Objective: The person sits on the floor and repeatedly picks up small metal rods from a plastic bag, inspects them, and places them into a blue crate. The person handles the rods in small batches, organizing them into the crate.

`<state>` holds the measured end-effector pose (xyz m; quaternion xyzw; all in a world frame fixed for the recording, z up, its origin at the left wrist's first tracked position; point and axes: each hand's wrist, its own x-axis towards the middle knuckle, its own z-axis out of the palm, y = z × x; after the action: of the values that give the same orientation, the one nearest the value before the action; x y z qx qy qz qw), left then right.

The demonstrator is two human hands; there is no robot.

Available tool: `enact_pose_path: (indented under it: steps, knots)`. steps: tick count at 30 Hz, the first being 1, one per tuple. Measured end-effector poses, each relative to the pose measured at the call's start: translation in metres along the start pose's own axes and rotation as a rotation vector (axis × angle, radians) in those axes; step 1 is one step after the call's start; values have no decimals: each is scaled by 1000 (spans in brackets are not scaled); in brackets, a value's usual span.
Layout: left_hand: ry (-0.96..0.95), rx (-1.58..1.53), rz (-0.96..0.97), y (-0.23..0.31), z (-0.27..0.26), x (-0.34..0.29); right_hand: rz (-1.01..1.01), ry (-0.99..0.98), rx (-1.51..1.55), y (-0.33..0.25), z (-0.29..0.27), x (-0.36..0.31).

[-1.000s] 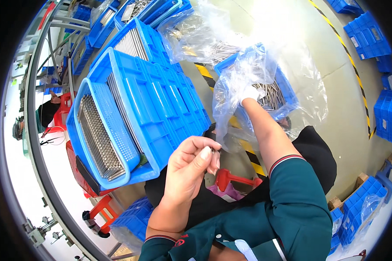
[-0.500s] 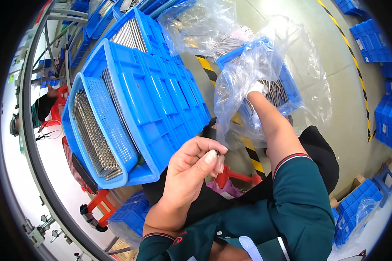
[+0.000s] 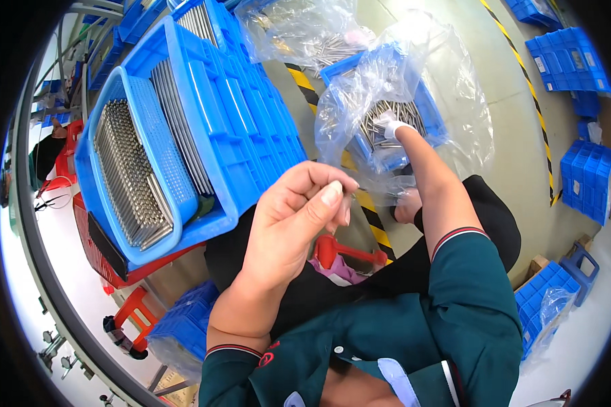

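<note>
My left hand (image 3: 286, 227) is raised in front of me, its fingers curled and the thumb pressed toward the index finger. Whatever may be pinched there does not show. Wearing a white glove, my right hand (image 3: 392, 127) reaches down into a blue bin (image 3: 432, 108) on the floor, touching loose metal rods (image 3: 409, 112); its fingertips are hard to make out among them. Clear plastic film (image 3: 349, 102) drapes over the bin's left side and spreads past its right. To my left, a light-blue perforated basket (image 3: 172, 152) holds neat rows of slender metal rods (image 3: 130, 178).
The basket sits in a large blue crate (image 3: 234, 122), beside more upright rods. Beyond lies a plastic bag (image 3: 299, 27) with loose rods. Blue crates (image 3: 569, 60) line the right. A red stool (image 3: 326, 252) stands between my legs; yellow-black tape (image 3: 380, 234) crosses the floor.
The view has shifted, so the bins sit higher and further left. My right hand has drawn slightly toward me, baring more rods. The small dark thing at my left fingertips no longer shows.
</note>
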<state>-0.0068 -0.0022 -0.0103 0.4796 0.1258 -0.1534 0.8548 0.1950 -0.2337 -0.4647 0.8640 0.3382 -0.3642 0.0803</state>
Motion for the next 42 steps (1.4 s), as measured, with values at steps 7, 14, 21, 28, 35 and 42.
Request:
enact_pose_path:
  steps: [7,14,21,28,35,42]
  knots:
    - [25,26,7,1,0,-4,372,-238,173,-37,-45,-49]
    - [44,43,23,2,-1,-4,545,-349,132,-65,-50,-35]
    - [60,54,18,4,-3,-1,538,-275,83,-76,-27,-10]
    - [11,77,-1,7,5,0,620,-16,139,-29,11,-38]
    - [26,53,58,4,1,-3,157,-184,202,-37,-140,-145]
    - [16,39,167,-1,1,2,-54,212,615,-22,-193,-233]
